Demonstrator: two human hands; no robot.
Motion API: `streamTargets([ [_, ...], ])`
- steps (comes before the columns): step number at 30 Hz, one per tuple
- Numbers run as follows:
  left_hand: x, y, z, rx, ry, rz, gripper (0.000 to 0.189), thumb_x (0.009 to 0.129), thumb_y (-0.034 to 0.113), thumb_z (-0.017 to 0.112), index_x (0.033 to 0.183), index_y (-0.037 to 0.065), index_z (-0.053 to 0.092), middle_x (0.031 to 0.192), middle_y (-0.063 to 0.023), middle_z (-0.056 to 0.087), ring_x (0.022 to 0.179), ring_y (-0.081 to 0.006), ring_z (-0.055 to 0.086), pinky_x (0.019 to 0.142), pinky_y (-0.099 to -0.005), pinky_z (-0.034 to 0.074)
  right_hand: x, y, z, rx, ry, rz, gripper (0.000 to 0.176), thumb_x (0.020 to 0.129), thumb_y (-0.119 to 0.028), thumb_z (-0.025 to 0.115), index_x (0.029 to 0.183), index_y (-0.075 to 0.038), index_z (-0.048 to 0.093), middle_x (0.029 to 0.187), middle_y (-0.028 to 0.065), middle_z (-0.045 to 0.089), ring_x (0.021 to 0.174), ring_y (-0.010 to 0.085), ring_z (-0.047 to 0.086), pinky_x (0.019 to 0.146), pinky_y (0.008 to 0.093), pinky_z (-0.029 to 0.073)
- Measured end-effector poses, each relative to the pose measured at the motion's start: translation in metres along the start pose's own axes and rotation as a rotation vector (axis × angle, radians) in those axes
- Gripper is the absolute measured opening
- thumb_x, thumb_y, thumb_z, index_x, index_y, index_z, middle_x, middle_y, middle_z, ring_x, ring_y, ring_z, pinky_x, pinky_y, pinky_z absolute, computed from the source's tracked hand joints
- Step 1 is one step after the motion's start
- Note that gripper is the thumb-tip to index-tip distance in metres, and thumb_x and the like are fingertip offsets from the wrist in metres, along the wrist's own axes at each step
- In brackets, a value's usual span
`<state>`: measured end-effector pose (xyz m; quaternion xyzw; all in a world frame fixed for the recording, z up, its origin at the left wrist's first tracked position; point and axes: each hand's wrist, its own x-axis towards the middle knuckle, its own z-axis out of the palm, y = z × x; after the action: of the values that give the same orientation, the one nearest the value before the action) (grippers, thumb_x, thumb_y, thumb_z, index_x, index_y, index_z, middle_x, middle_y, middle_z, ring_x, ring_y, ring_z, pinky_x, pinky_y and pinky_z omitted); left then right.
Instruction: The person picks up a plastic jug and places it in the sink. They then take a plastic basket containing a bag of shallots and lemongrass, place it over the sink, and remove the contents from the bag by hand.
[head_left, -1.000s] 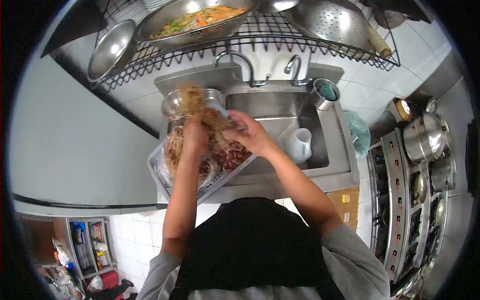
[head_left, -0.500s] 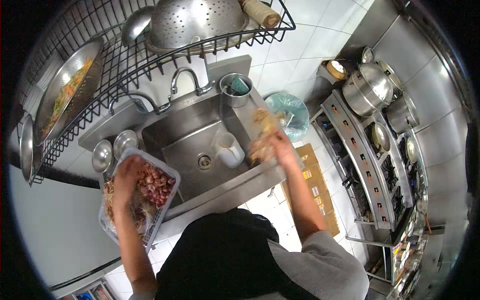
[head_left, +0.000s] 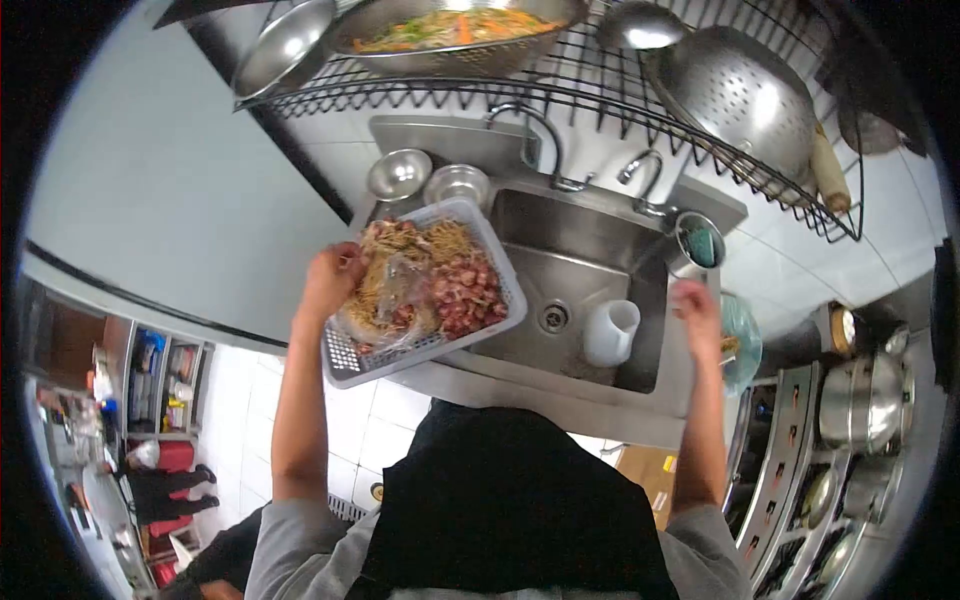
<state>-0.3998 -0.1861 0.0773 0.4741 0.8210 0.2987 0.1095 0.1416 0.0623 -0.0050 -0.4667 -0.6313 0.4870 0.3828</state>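
Note:
A grey perforated basket (head_left: 345, 358) rests on the left edge of the steel sink (head_left: 590, 245). It holds red shallots (head_left: 465, 292) and a heap of stringy peelings (head_left: 400, 285). My left hand (head_left: 328, 280) grips the basket's left rim. Out to the right, my right hand (head_left: 697, 310) hangs open over the sink's right edge, holding nothing, beside a green-lined bin (head_left: 742, 345). A white jug (head_left: 610, 332) stands in the sink basin.
Two small steel bowls (head_left: 400, 174) sit behind the basket. A wire rack (head_left: 560, 90) overhead carries a pan of vegetables (head_left: 455, 28), a ladle and a colander (head_left: 735, 95). Two taps rise behind the sink. A stove with steel pots (head_left: 860, 400) stands at right.
My right hand carried a clump of peelings toward the bin and is now empty. My left hand moved from the basket's contents to its left rim. The view swung back left.

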Motion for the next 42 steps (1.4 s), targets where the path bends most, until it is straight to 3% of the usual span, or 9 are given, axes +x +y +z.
streamTargets([
  [7,-0.044,0.007,0.015,0.388,0.162,0.115,0.065,0.066,0.029,0.079,0.124,0.007,0.057,0.118,-0.017,0.049,0.112,-0.0363,0.044,0.092,-0.0464,0.035,0.0,-0.1,0.279,0.081,-0.605,-0.31,0.036,0.083,-0.01,0.069,0.117,-0.006,0.058,0.106,0.0086,0.065,0.101,0.0178,0.061,0.086,0.0324,0.051],
  [15,-0.048,-0.02,0.027,0.259,0.228,0.087,0.056,0.066,0.018,0.075,0.117,0.002,0.059,0.129,-0.0173,0.046,0.121,-0.036,0.04,0.099,-0.0481,0.031,-0.023,-0.121,0.379,-0.419,-0.756,-0.916,0.045,0.074,-0.019,0.074,0.116,-0.009,0.059,0.139,0.0169,0.037,0.135,0.0406,0.027,0.111,0.051,0.026],
  [20,-0.022,-0.063,0.021,-0.102,0.177,0.11,0.045,0.066,0.019,0.072,0.104,-0.002,0.064,0.119,-0.0179,0.053,0.114,-0.0365,0.047,0.096,-0.0471,0.037,-0.033,-0.083,0.359,-0.578,-0.827,-0.828,0.045,0.073,-0.028,0.076,0.11,-0.007,0.06,0.133,0.0165,0.045,0.129,0.0377,0.036,0.106,0.0475,0.033],
  [22,-0.006,-0.057,0.009,-0.217,0.177,0.172,0.043,0.065,0.023,0.071,0.098,-0.003,0.066,0.113,-0.018,0.056,0.11,-0.0359,0.05,0.093,-0.0469,0.039,-0.029,-0.099,0.358,-0.286,-0.734,-0.475,0.047,0.069,-0.02,0.079,0.109,-0.006,0.059,0.133,0.016,0.046,0.129,0.0355,0.039,0.105,0.0442,0.034],
  [26,0.021,-0.026,-0.01,0.007,0.125,0.323,0.038,0.067,0.017,0.071,0.097,-0.006,0.064,0.101,-0.0203,0.062,0.098,-0.0382,0.057,0.088,-0.0423,0.046,-0.005,-0.144,0.385,-0.3,-0.452,-0.749,0.066,0.067,-0.02,0.081,0.126,-0.008,0.053,0.131,0.0148,0.051,0.124,0.0327,0.047,0.103,0.0424,0.038],
  [31,0.043,0.006,-0.032,-0.021,-0.072,0.276,0.039,0.072,0.026,0.073,0.094,-0.005,0.064,0.085,-0.0178,0.065,0.074,-0.0366,0.062,0.067,-0.0419,0.048,0.028,-0.13,0.428,-0.272,-0.561,-0.797,0.065,0.068,-0.017,0.079,0.127,-0.005,0.052,0.125,0.0168,0.055,0.121,0.0347,0.049,0.105,0.0416,0.037],
  [34,0.042,0.01,-0.052,-0.376,-0.319,-0.031,0.045,0.081,0.035,0.07,0.105,-0.003,0.062,0.098,-0.0186,0.065,0.087,-0.0306,0.063,0.075,-0.0383,0.048,0.03,-0.138,0.424,-0.356,-0.617,-0.627,0.061,0.071,-0.014,0.077,0.126,-0.004,0.052,0.121,0.0173,0.059,0.113,0.0352,0.055,0.1,0.0412,0.042],
  [37,0.05,-0.04,-0.028,-0.825,-0.131,0.035,0.051,0.09,0.04,0.062,0.118,-0.002,0.057,0.113,-0.0186,0.062,0.104,-0.0279,0.06,0.086,-0.037,0.047,0.018,-0.137,0.415,-0.177,-0.602,-0.356,0.053,0.077,-0.015,0.074,0.124,-0.003,0.054,0.114,0.0184,0.063,0.103,0.0328,0.061,0.094,0.0398,0.047],
  [42,0.018,-0.094,-0.001,-0.264,-0.062,0.23,0.052,0.087,0.029,0.065,0.126,-0.003,0.052,0.121,-0.021,0.056,0.114,-0.0323,0.054,0.098,-0.0369,0.041,0.04,-0.099,0.405,-0.206,-0.53,-0.336,0.038,0.088,-0.018,0.064,0.122,-0.003,0.057,0.113,0.0194,0.064,0.101,0.0235,0.062,0.089,0.0349,0.048],
])
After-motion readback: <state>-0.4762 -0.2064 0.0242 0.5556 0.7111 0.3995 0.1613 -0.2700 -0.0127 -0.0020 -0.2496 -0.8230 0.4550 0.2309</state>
